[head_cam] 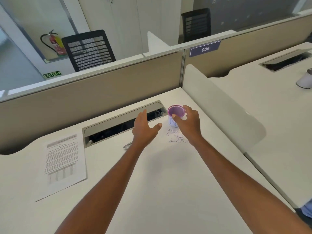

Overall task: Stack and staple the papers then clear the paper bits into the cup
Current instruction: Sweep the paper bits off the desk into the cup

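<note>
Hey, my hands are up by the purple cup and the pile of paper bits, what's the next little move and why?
Likely close the right hand on the cup to steady it: its fingers are spread around the rim, seemingly not gripping yet. The paper bits lie loose just in front, with the open left hand beside them to sweep.

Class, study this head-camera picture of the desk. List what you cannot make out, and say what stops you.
All in the head view:
- Stapler: mostly hidden behind the left forearm.
- Papers: print blurred; staple and sheet count too small to tell.
- Paper bits: some behind the right wrist; too small to count.
- Right hand: holding the cup or only nearing it, unclear.
- White container: cut off by the right edge.
</note>
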`<act>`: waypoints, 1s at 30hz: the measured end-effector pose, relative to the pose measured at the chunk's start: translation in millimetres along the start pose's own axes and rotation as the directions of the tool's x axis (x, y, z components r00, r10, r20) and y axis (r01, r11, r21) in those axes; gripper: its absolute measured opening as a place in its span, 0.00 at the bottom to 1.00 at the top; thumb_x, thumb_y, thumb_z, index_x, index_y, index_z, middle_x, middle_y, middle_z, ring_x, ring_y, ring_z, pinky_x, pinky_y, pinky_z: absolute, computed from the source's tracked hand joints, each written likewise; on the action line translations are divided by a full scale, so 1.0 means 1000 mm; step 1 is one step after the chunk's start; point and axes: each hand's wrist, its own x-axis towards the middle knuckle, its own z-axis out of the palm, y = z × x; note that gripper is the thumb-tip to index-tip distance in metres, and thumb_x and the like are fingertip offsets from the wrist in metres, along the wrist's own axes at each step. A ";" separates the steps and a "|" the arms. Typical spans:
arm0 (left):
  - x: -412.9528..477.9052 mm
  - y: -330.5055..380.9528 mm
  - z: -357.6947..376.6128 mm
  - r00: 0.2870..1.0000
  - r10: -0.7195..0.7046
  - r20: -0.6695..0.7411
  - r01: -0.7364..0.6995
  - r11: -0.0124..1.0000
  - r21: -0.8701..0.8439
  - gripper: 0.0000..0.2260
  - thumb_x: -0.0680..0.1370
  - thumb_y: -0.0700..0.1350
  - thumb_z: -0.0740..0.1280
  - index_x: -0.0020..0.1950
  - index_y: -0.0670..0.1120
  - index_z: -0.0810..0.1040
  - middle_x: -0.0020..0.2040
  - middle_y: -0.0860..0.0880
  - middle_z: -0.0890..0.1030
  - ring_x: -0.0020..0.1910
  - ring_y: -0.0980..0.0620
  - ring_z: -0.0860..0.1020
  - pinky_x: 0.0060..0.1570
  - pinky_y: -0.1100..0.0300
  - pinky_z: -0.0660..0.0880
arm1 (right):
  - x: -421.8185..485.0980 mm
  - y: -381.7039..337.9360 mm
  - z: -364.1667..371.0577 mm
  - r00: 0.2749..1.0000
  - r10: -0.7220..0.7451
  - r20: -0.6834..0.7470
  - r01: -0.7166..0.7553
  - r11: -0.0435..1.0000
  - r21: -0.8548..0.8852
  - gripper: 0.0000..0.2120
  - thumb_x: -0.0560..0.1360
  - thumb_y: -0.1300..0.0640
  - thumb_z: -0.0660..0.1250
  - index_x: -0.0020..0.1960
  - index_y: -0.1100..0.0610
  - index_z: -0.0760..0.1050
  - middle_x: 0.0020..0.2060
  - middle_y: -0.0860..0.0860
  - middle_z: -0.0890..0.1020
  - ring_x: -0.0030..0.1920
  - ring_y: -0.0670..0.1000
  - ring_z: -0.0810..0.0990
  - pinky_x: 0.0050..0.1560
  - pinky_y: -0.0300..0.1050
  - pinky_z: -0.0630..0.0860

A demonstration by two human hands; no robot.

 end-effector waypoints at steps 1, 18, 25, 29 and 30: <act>0.003 0.003 0.008 1.000 0.011 0.015 -0.011 1.000 -0.006 0.44 0.80 0.59 0.73 0.89 0.50 0.54 0.89 0.48 0.56 0.88 0.46 0.54 0.82 0.36 0.62 | 0.002 0.006 -0.004 1.000 0.016 -0.003 -0.016 1.000 0.002 0.30 0.76 0.45 0.77 0.75 0.47 0.73 0.65 0.49 0.74 0.67 0.52 0.76 0.63 0.47 0.75; 0.013 -0.011 0.105 0.941 0.002 0.338 -0.017 0.999 0.041 0.42 0.83 0.43 0.72 0.89 0.44 0.48 0.90 0.45 0.50 0.89 0.47 0.51 0.84 0.52 0.52 | -0.024 0.133 -0.007 0.943 0.077 0.324 0.082 0.889 -0.450 0.47 0.80 0.35 0.69 0.87 0.52 0.50 0.88 0.53 0.46 0.87 0.56 0.41 0.86 0.57 0.47; 0.013 -0.019 0.117 0.909 0.001 0.417 -0.097 0.973 0.209 0.39 0.84 0.42 0.68 0.89 0.50 0.49 0.89 0.47 0.57 0.85 0.42 0.64 0.78 0.46 0.68 | -0.034 0.155 0.014 0.934 -0.004 0.358 0.247 0.730 -0.637 0.58 0.75 0.19 0.49 0.87 0.61 0.43 0.87 0.57 0.43 0.87 0.58 0.39 0.86 0.61 0.42; 0.010 -0.024 0.116 0.897 0.040 0.440 -0.155 0.961 0.230 0.39 0.84 0.40 0.67 0.89 0.54 0.51 0.89 0.48 0.58 0.83 0.42 0.66 0.76 0.47 0.69 | -0.024 0.154 0.028 0.915 -0.091 0.392 0.329 0.732 -0.597 0.62 0.72 0.16 0.35 0.86 0.64 0.49 0.86 0.60 0.51 0.87 0.60 0.48 0.86 0.62 0.48; 0.010 -0.026 0.115 0.897 0.046 0.439 -0.162 0.960 0.230 0.38 0.84 0.39 0.66 0.89 0.55 0.51 0.89 0.48 0.58 0.84 0.42 0.65 0.77 0.47 0.68 | -0.021 0.152 0.030 0.906 -0.103 0.410 0.346 0.739 -0.579 0.62 0.71 0.16 0.34 0.86 0.64 0.49 0.86 0.61 0.52 0.87 0.60 0.48 0.86 0.61 0.47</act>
